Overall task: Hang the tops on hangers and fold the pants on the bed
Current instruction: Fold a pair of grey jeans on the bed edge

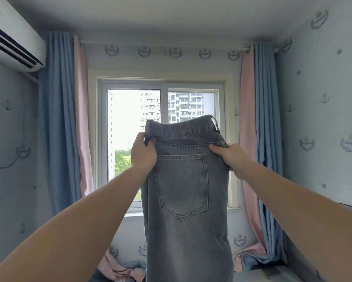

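Two hands hold a pair of grey jeans (185, 190) up in the air, in front of the window (134, 123). The left hand (143, 153) grasps the left edge below the waistband (183, 129), fingers (151, 142) curled round it; the right hand (233, 158) pinches the right edge. One back pocket (183, 184) faces the camera.

Wall-mounted air conditioner (12, 43) at 10 o'clock. Sliding window (164, 86) at centre, with apartment towers (185, 106) and trees (122, 161) beyond the glass. Blue-and-pink curtain (63, 119) at 9 o'clock, matching curtain (258, 119) at 3 o'clock. Wallpaper (323, 78) printed with anchors and crests.
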A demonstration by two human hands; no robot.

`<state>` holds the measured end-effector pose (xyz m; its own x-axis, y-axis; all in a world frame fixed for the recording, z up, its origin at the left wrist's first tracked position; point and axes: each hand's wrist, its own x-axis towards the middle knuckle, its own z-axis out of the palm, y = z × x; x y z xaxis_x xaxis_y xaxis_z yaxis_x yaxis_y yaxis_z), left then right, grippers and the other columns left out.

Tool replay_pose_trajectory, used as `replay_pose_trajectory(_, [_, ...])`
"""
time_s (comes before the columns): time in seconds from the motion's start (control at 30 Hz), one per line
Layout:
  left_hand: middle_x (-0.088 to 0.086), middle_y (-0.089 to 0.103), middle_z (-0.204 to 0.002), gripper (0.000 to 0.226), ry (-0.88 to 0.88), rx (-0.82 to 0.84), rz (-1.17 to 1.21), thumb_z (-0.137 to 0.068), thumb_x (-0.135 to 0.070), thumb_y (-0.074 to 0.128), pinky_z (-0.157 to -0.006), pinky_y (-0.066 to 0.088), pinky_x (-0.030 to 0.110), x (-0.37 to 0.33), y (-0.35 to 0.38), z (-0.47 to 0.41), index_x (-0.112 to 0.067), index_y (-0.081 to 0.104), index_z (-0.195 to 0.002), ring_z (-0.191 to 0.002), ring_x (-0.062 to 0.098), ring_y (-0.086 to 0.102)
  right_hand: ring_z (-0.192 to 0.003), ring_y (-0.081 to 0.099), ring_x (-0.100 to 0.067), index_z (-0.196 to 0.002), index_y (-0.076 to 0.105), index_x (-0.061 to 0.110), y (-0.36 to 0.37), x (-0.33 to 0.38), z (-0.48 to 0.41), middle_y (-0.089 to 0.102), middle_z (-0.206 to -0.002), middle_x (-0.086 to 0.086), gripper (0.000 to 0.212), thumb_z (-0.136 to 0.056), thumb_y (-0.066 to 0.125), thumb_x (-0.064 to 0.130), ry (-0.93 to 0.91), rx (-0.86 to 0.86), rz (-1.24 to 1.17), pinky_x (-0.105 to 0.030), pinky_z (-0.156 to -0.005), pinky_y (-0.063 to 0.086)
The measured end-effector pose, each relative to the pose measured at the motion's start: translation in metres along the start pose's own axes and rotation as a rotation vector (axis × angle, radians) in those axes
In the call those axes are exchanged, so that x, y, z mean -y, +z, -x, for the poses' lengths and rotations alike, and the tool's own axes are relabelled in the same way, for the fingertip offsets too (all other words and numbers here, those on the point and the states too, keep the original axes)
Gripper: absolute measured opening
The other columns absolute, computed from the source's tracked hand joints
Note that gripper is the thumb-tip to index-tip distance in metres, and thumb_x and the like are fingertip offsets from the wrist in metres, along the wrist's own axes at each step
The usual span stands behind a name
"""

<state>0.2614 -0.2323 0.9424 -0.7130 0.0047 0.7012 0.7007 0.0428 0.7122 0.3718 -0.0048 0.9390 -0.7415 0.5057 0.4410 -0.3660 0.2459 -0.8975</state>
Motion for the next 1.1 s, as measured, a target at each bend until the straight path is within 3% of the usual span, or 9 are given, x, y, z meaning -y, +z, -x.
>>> replay_pose_trajectory(0.13, [-0.007, 0.054, -0.115, 0.028, 0.014, -0.010, -0.003, -0.106, -0.023, 0.048, -0.083, 0.040, 0.029, -0.021, -0.028, 0.013, -0.014, 0.054, -0.132, -0.101, 0.014, 0.053, -0.061, 0.072, -0.008, -0.094, 0.073, 0.013, 0.007, 0.024, 0.033, 0.077, -0.075, 0.006, 0.019, -0.087, 0.079, 0.030, -0.027, -0.004, -0.010, -0.017, -0.048, 0.052])
replay_pose_trajectory(0.47, [-0.008, 0.058, -0.111, 0.022, 0.133, -0.032, -0.058, -0.106, -0.029, 0.048, -0.089, 0.051, 0.033, -0.091, -0.100, 0.098, -0.020, 0.053, -0.125, -0.100, 0.015, 0.058, -0.066, 0.073, -0.004, -0.093, 0.075, 0.015, -0.006, 0.072, 0.145, 0.078, -0.081, 0.007, 0.015, -0.085, 0.080, 0.027, -0.126, -0.025, -0.070, -0.015, -0.051, 0.053])
replay_pose_trajectory(0.6, [-0.011, 0.056, -0.107, 0.019, 0.138, -0.040, -0.089, -0.105, -0.031, 0.048, -0.084, 0.048, 0.027, -0.116, -0.128, 0.139, -0.021, 0.052, -0.121, -0.092, 0.008, 0.056, -0.076, 0.075, -0.011, -0.089, 0.076, 0.016, -0.013, 0.085, 0.196, 0.078, -0.085, 0.005, 0.013, -0.085, 0.080, 0.028, -0.133, -0.044, -0.065, -0.020, -0.060, 0.056])
replay_pose_trajectory(0.7, [-0.017, 0.054, -0.098, 0.010, 0.127, -0.009, -0.099, -0.105, -0.033, 0.049, -0.071, 0.042, 0.017, -0.132, -0.148, 0.162, -0.026, 0.050, -0.112, -0.083, -0.002, 0.052, -0.084, 0.072, -0.015, -0.087, 0.076, 0.018, -0.018, 0.095, 0.230, 0.078, -0.084, 0.007, 0.014, -0.085, 0.080, 0.031, -0.117, -0.066, -0.051, -0.027, -0.071, 0.055])
replay_pose_trajectory(0.9, [-0.025, 0.052, -0.092, 0.007, 0.087, 0.014, -0.066, -0.104, -0.035, 0.050, -0.064, 0.038, 0.016, -0.155, -0.179, 0.194, -0.028, 0.051, -0.107, -0.083, -0.004, 0.053, -0.083, 0.072, -0.011, -0.087, 0.076, 0.021, -0.016, 0.114, 0.274, 0.077, -0.083, 0.010, 0.013, -0.084, 0.081, 0.032, -0.098, -0.058, -0.053, -0.023, -0.066, 0.053])
replay_pose_trajectory(1.1, [-0.018, 0.057, -0.094, 0.014, -0.015, 0.017, -0.066, -0.101, -0.037, 0.055, -0.063, 0.038, 0.019, -0.139, -0.207, 0.205, -0.025, 0.055, -0.107, -0.083, 0.000, 0.055, -0.076, 0.075, -0.010, -0.089, 0.076, 0.015, 0.008, 0.106, 0.288, 0.079, -0.085, 0.002, 0.017, -0.082, 0.083, 0.029, -0.059, -0.007, -0.076, -0.019, -0.060, 0.057])
